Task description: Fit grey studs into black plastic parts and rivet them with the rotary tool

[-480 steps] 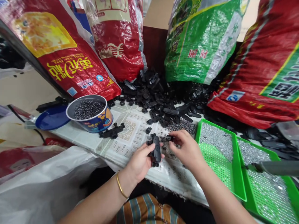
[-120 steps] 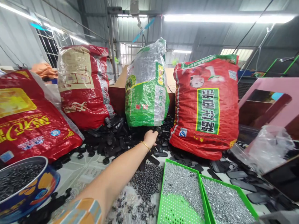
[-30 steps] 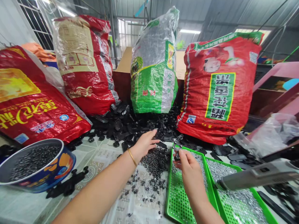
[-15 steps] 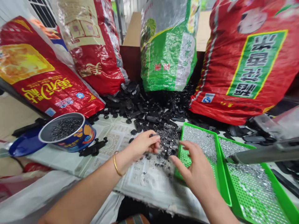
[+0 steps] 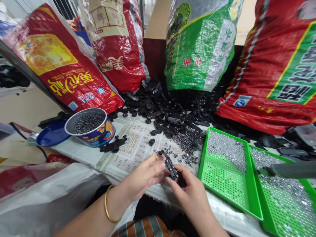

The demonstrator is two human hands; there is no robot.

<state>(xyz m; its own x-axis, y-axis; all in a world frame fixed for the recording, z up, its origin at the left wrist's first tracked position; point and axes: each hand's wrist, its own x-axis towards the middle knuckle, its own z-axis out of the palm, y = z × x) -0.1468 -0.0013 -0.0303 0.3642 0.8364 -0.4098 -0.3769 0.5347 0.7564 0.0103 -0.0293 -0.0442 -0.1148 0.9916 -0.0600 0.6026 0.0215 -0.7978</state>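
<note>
A black plastic part with several round studs along it is between my two hands, near the front edge of the table. My right hand is closed on its lower end, thumb on the near side. My left hand, with a gold bangle at the wrist, has its thumb and fingers closed about the upper left end; its lower fingers are slightly blurred. Just beyond lies a heap of tiny dark pieces on the patterned tablecloth. A small black piece sits apart, left of the heap.
To the right, a green perforated tray holds small silvery pieces, beside a second green tray under a grey tool. A blue tub of dark pieces stands left. Black parts lie before red sacks and a green sack.
Both hands have drawn back toward the table edge and come together at the black part. My right hand has moved away from the green tray and closed. The view has shifted to the right.
</note>
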